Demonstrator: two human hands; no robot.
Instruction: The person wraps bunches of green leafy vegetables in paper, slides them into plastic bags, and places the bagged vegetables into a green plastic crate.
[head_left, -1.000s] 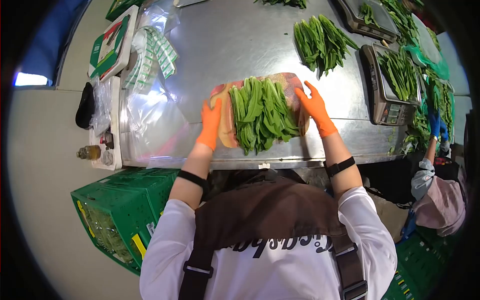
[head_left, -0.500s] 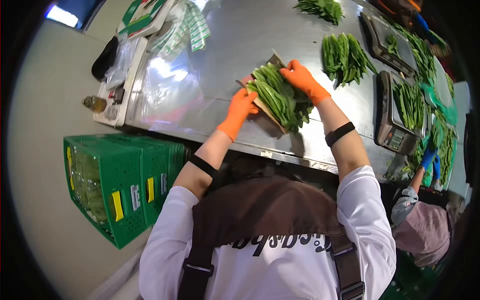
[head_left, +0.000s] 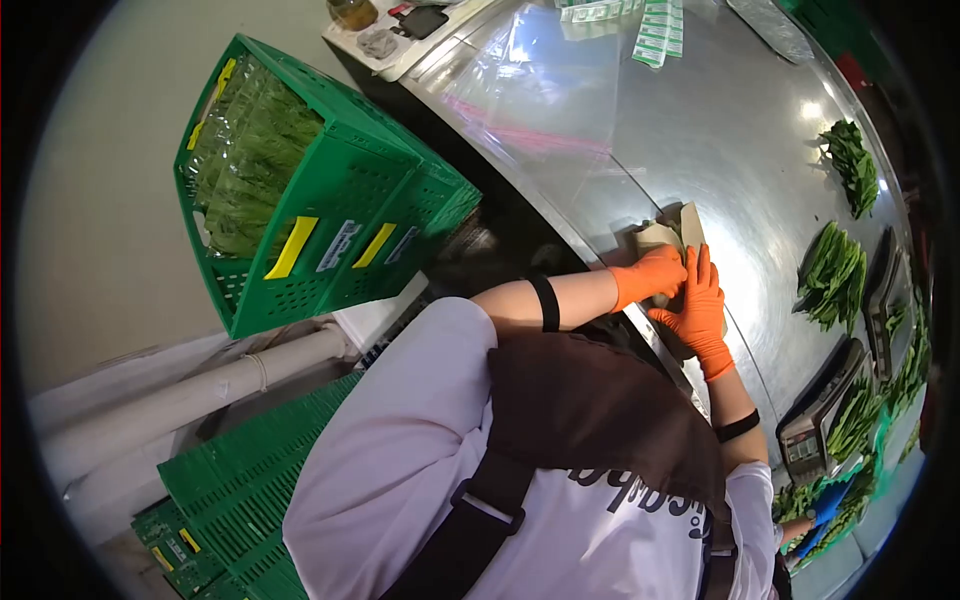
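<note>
Both hands gloved orange, close together at the near edge of the steel table point(head_left: 745, 150). Between them: a folded tan sheet point(head_left: 692, 222), its upper ends sticking out just past the fingers. Contents hidden from where I stand.

Left hand point(head_left: 648, 277): fingers curled in against the sheet, knuckles up. Can't tell if it's actually gripping. Right hand point(head_left: 700, 310): open, fingers straight along the sheet's right side, thumb spread toward the left hand. The 2 hands are very near each other; can't tell if they touch.

Beyond the left hand, a bit to its left: clear plastic bags point(head_left: 550, 90) flat on the table. Past those, label strips point(head_left: 660, 32), green and white.

Well left of the left hand: green crate point(head_left: 375, 205), bagged greens point(head_left: 255, 150) showing through its open side.

Right of the right hand, well apart: 1 leafy bunch point(head_left: 835, 275), another bunch point(head_left: 852, 168) farther out. Also that side: near scale point(head_left: 803, 442) with greens on it, 2nd scale point(head_left: 880, 300) behind. Far right of the right hand, a co-worker's blue-gloved hand point(head_left: 828, 503) is in among more greens.
</note>
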